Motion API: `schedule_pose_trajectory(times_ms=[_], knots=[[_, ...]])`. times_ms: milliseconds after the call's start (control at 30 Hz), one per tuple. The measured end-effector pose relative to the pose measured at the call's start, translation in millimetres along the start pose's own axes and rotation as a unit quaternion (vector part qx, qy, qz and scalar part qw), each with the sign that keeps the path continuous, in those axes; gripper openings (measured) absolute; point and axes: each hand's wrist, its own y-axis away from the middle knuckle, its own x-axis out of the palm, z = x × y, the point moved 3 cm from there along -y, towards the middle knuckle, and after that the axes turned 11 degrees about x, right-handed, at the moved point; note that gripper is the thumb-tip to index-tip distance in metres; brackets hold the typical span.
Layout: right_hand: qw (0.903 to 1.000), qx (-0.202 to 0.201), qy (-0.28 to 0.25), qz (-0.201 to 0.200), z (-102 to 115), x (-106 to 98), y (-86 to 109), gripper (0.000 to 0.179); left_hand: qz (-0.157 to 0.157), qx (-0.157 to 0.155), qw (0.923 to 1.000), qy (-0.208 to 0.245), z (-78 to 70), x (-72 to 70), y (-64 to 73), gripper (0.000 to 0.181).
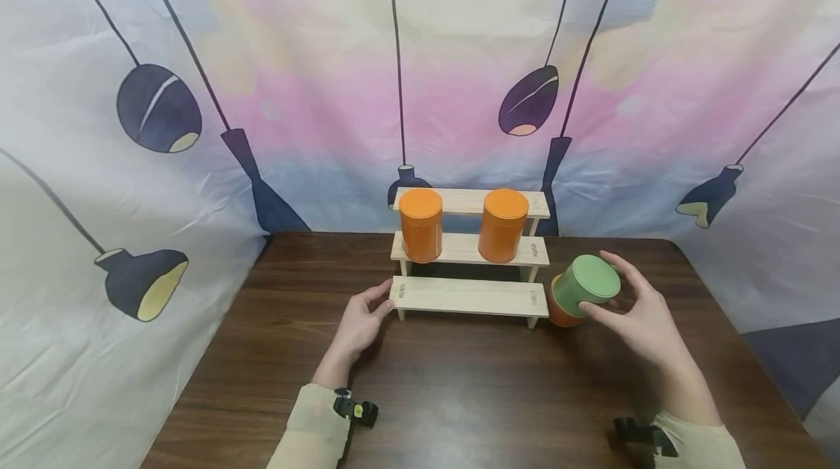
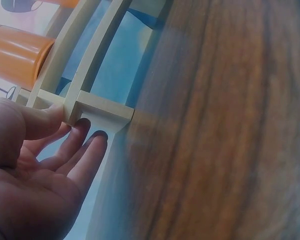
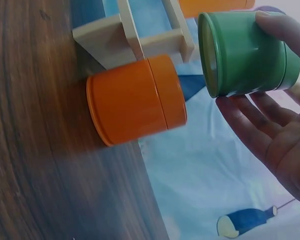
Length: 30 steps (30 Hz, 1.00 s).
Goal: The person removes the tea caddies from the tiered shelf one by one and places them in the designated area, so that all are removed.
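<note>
My right hand [image 1: 646,323] grips a green lidded tin [image 1: 596,279] from its right side, thumb and fingers round it. In the right wrist view the green tin [image 3: 247,52] is held off the table, with a gap between it and an orange tin [image 3: 135,102] standing beside the shelf. My left hand [image 1: 359,323] pinches the left end of a three-step wooden display shelf [image 1: 469,295] at its lowest step. The left wrist view shows the thumb on top of that plank [image 2: 72,102] and fingertips beneath. Two orange tins [image 1: 421,232] [image 1: 504,232] stand upright on the middle step.
The shelf stands toward the back of a dark brown wooden table [image 1: 459,389]. Behind it hangs a cloth backdrop [image 1: 328,111] printed with lamps. Each wrist wears a strapped black camera [image 1: 357,409].
</note>
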Motion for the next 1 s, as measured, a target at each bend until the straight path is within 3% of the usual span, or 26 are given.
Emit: schedule_pose_trajectory(times_ms=[333,733,1000], knots=[[0.9978,0.056,0.015,-0.033,-12,-28,2.7,0.099,0.006,-0.007,0.9999,-0.004,1.0,0.4,1.0,0.047],[0.9947,0.067,0.043,-0.065,-35,-41,-0.3,0.096,0.008,-0.009,0.9999,-0.008,2.1,0.5,1.5,0.046],[0.9903,0.078,0.106,-0.047,-47,-42,-7.8,0.097,0.002,-0.003,0.9999,-0.011,1.9,-0.6,-0.5,0.046]])
